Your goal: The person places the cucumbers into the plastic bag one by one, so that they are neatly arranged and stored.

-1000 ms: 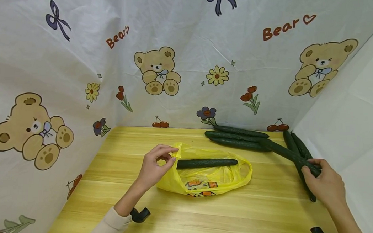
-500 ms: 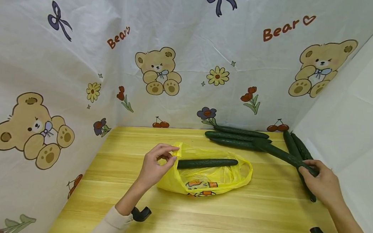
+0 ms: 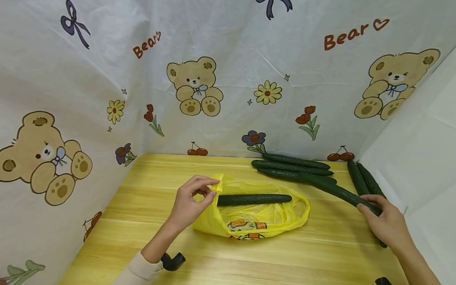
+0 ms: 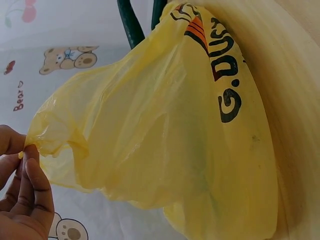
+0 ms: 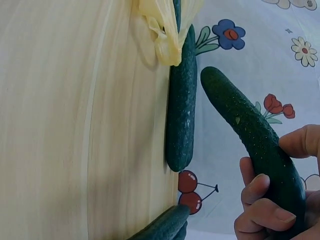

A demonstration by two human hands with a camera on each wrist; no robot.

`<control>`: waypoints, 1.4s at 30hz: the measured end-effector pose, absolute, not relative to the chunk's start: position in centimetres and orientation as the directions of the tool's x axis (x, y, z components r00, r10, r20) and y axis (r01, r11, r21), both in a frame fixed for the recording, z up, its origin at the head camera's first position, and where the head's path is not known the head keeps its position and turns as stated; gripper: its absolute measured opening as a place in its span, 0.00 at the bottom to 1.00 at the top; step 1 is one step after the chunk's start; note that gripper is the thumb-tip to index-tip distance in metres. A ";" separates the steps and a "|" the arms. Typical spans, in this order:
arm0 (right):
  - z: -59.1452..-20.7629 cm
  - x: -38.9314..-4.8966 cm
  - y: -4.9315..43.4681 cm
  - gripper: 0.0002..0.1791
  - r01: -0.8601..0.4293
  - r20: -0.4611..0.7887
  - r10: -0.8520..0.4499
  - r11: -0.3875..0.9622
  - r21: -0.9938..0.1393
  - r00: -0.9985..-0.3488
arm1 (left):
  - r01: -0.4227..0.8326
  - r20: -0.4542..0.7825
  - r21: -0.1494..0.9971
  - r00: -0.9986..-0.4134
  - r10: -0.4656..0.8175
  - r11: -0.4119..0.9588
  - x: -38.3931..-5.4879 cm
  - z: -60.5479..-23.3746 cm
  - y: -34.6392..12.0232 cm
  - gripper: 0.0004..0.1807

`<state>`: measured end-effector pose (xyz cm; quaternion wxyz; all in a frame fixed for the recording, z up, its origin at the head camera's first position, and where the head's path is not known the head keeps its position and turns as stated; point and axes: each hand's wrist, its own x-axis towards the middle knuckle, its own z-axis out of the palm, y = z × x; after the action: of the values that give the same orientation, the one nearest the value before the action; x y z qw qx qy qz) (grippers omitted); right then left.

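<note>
My left hand point(image 3: 191, 201) pinches the left rim of a yellow plastic bag point(image 3: 207, 224), holding its mouth open. In the left wrist view the fingers point(image 4: 40, 185) grip a bunched edge of the bag point(image 4: 150, 135), which has dark lettering. One cucumber point(image 3: 253, 200) lies inside the bag, its left end hidden by the plastic. My right hand point(image 3: 387, 222) grips another cucumber point(image 3: 342, 194) by its near end, its far end pointing left toward the back. The right wrist view has this held cucumber point(image 5: 250, 125) between thumb and fingers, raised off the table.
Several cucumbers point(image 3: 295, 167) lie side by side along the back of the wooden table point(image 3: 243, 270). More cucumbers point(image 3: 357, 178) lie at the right, partly behind my right hand. A bear-printed sheet point(image 3: 234, 38) covers the walls behind and at the left.
My right hand has moved left with its cucumber, whose far end has swung lower and further left. The left hand still holds the bag's rim in the same place.
</note>
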<state>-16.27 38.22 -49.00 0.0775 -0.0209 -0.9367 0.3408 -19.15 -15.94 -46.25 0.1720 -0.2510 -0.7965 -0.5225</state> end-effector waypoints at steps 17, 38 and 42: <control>-49.0 -16.4 37.3 0.22 -0.124 0.189 0.002 0.747 -0.653 -0.982 | 0.574 0.535 0.757 -0.819 0.206 0.314 -19.3 -46.4 -15.8 0.15; -49.6 -17.1 33.8 0.15 -0.317 0.256 -0.188 0.621 -0.717 -0.948 | 0.551 0.513 0.771 -0.834 0.202 0.320 -19.1 -46.6 -15.9 0.15; -49.4 -17.6 32.1 0.14 -0.357 0.275 -0.228 0.588 -0.726 -0.934 | 0.553 0.518 0.768 -0.833 0.197 0.323 -19.1 -46.6 -16.0 0.16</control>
<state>-17.59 32.13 -49.35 0.0763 0.1647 -0.8878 0.4230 -19.09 -15.95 -46.62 0.1677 -0.2357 -0.7960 -0.5318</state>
